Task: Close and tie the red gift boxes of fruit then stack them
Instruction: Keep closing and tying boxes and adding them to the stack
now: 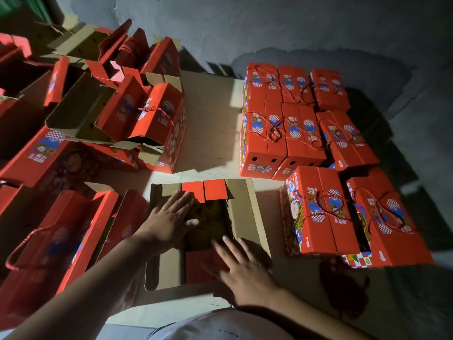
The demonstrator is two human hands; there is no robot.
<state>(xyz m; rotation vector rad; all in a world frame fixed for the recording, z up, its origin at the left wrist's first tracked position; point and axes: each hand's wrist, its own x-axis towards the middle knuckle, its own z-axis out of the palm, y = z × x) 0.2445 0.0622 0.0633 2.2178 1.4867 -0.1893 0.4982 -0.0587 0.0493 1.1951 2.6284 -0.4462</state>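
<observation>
Brown cardboard is under our left hand (171,222), which lies flat with straight fingers on the left flap of the open box (241,217) in front of us. Our right hand (241,268) is also spread, fingers apart, over the near red flap (196,266); it is blurred, so we cannot tell if it touches the flap. Neither hand grips anything. Between the hands, deep in the box, we see yellow fruit (213,217), dark and hard to make out. At the far end two small red tabs (204,190) fold over the opening.

At 2 o'clock stand the closed boxes (282,123) in rows, with red rope handles (275,133) on their lids. At 3 o'clock, two more tied boxes (318,209) stand side by side. They carry cartoon figures, blue and white checked patches and white writing, but the letters are too small for us to read.

At 9 to 11 o'clock many unclosed boxes (137,114) stand crowded, flaps up, some cut off by the left edge. Beside us at 8 o'clock is another one (61,241), in shadow, with its rope hanging. A dark red bundle (343,285) lies at 4 o'clock; we cannot tell what it is. All stand on pale cardboard sheets (208,119) beside a grey wall (294,25).
</observation>
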